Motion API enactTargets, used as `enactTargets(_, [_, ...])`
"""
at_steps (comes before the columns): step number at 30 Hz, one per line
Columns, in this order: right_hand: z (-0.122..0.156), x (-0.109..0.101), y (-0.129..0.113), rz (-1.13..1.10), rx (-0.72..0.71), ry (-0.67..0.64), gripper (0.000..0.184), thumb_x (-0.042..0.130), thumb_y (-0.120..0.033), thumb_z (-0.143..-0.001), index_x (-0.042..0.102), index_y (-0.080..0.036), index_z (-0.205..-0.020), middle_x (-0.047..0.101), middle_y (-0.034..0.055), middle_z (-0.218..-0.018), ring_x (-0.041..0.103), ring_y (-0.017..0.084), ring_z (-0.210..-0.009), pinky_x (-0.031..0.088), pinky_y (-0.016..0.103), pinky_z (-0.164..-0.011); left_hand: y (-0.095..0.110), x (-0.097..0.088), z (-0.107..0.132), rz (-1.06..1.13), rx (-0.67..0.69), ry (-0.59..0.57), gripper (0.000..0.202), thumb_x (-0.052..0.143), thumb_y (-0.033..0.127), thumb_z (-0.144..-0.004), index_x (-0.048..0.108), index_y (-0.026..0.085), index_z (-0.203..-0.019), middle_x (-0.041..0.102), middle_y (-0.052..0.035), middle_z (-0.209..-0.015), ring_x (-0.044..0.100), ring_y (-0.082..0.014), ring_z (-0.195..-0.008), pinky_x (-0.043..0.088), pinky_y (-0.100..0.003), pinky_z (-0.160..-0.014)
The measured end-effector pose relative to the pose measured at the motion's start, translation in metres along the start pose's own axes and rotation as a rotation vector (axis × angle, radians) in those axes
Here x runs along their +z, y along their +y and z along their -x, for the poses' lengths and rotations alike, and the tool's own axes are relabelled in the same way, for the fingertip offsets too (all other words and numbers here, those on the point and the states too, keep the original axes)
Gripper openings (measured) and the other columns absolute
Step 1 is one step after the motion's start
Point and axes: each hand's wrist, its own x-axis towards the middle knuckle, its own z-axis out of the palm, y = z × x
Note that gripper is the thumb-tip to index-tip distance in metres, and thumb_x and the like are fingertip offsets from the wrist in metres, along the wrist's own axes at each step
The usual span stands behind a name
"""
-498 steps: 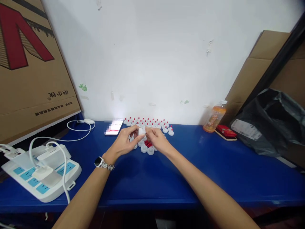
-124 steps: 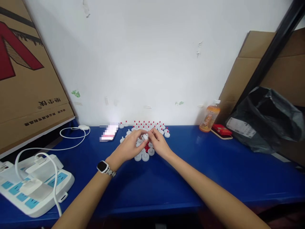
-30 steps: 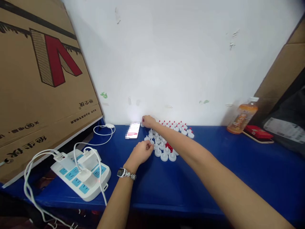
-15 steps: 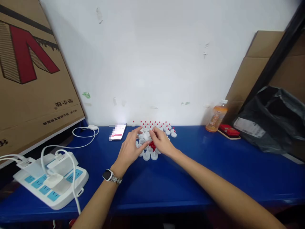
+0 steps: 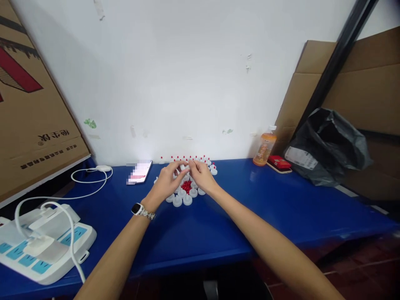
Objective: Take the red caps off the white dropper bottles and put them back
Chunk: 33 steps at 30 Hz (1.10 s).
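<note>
The right hand [image 5: 201, 175] has come back from beside the phone [image 5: 144, 171], left of the left hand [image 5: 165, 180], and meets this left hand, which pinches a white cap [image 5: 183, 167]. The right fingertips are at the cap, but I cannot tell what they hold. Red tips [image 5: 186, 186] lie nearer than both hands, and red-tipped caps [image 5: 213, 171] stand beyond, so probably one more fitting begins.

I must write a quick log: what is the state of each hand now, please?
Left hand: closed on a round white plastic cap.
Right hand: pinched closed at that cap; anything held is hidden.
</note>
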Motion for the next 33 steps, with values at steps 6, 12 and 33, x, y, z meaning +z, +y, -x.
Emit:
enactTargets(6, [-0.002,-0.016,0.006,0.197,-0.056,-0.018,0.035,0.040,-0.041,-0.098,0.047,-0.020,-0.070,0.048,-0.0029,-0.063,0.046,0.013,-0.062,0.035,0.024,-0.062,-0.030,-0.017,0.003,0.311,-0.202,0.165,0.044,0.054,0.053,-0.092,0.062,0.016,-0.115,0.070,-0.0087,-0.103,0.064,-0.0180,-0.089,0.051,-0.028,-0.074])
enactTargets(12, [0.007,-0.011,0.014,0.375,-0.085,-0.208,0.020,0.060,-0.035,-0.087,0.066,-0.021,-0.100,0.061,-0.0003,-0.079,0.056,0.016,-0.080,0.039,0.028,-0.078,-0.030,-0.013,0.013,0.227,-0.185,0.035,0.042,0.069,0.048,-0.082,0.064,0.019,-0.112,0.070,-0.0087,-0.111,0.066,-0.0195,-0.096,0.053,-0.035,-0.088])
enactTargets(33, [-0.004,-0.044,0.036,0.421,0.090,-0.233,0.010,0.061,-0.018,-0.079,0.071,-0.017,-0.081,0.074,0.0037,-0.081,0.066,0.015,-0.074,0.045,0.023,-0.066,-0.010,0.001,0.014,-0.024,0.000,0.008,0.024,0.051,0.040,-0.095,0.065,0.020,-0.094,0.065,-0.0059,-0.101,0.061,-0.0171,-0.086,0.048,-0.029,-0.069])
